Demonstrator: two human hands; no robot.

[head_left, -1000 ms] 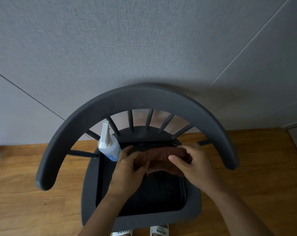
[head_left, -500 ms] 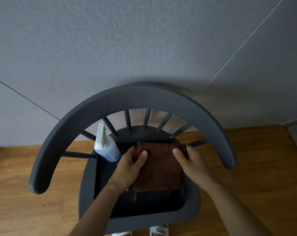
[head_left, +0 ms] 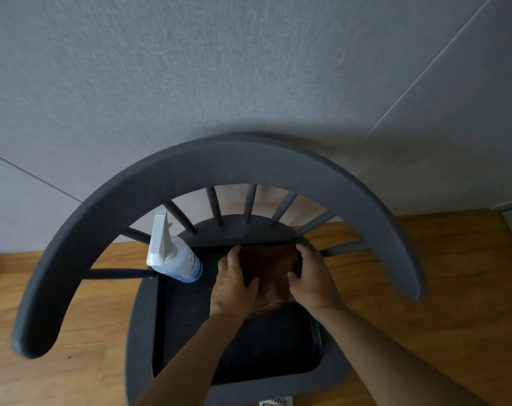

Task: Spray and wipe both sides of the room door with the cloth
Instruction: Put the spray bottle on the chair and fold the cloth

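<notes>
Both hands are working a brown cloth (head_left: 270, 269) on the dark seat of a grey spindle-back chair (head_left: 219, 168), just right of the frame's centre. The left hand (head_left: 234, 284) is gripping the cloth's left edge, fingers curled over the far corner and thumb lying across its top. The right hand (head_left: 314, 279) is holding the right edge in the same way, thumb pressing in from the side. The hands are close together, with only a narrow strip of cloth showing between them.

Half a second ago the cloth was lying longer, reaching down the seat toward the lower part of the frame; now it is looking shorter and bunched, with a folded edge showing just below the thumbs, and the hands are sitting nearer each other. A second ago it was a narrow roll held across the seat.

A white spray bottle (head_left: 172, 253) is standing on the seat's left rear corner, just left of the left hand and not touching it, in the same spot as before. Behind the chair are a grey wall (head_left: 190, 68) and a wooden floor (head_left: 424, 288).
</notes>
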